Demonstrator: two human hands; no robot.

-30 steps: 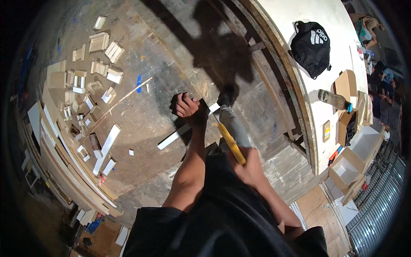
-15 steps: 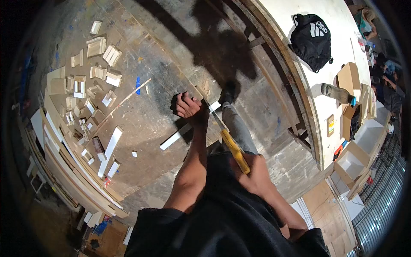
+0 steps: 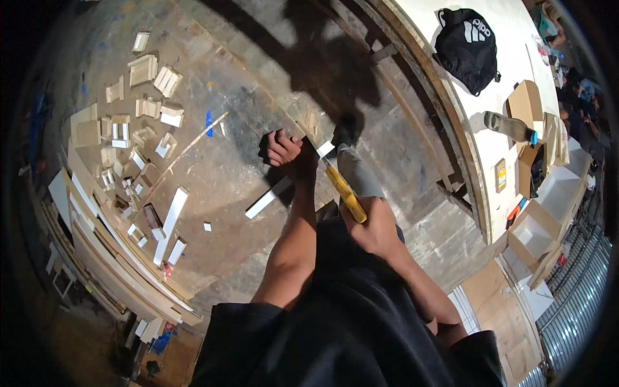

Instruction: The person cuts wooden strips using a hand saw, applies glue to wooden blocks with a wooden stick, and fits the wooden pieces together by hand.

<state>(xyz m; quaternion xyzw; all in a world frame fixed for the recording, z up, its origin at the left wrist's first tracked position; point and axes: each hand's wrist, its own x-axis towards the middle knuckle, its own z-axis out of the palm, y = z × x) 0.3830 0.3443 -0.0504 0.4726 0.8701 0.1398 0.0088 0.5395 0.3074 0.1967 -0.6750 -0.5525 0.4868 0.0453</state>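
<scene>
Yellow-handled tool (image 3: 340, 185), narrow straight metal blade, low over scuffed floor (image 3: 225, 258); handle wrapped tightly by right hand (image 3: 374, 227). Left hand (image 3: 284, 148), fingers curled, near blade; contents of grip impossible to tell. Near left wrist: flat white strip (image 3: 260, 206). Leftward: small boxy wooden pieces (image 3: 142, 69). Rightward: soft black bag (image 3: 465, 55) on smooth white tabletop (image 3: 467, 129)

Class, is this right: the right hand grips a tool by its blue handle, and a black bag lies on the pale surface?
The head view shows a yellow handle, not blue. The right hand does grip the tool, and the black bag lies on the pale surface.
</scene>
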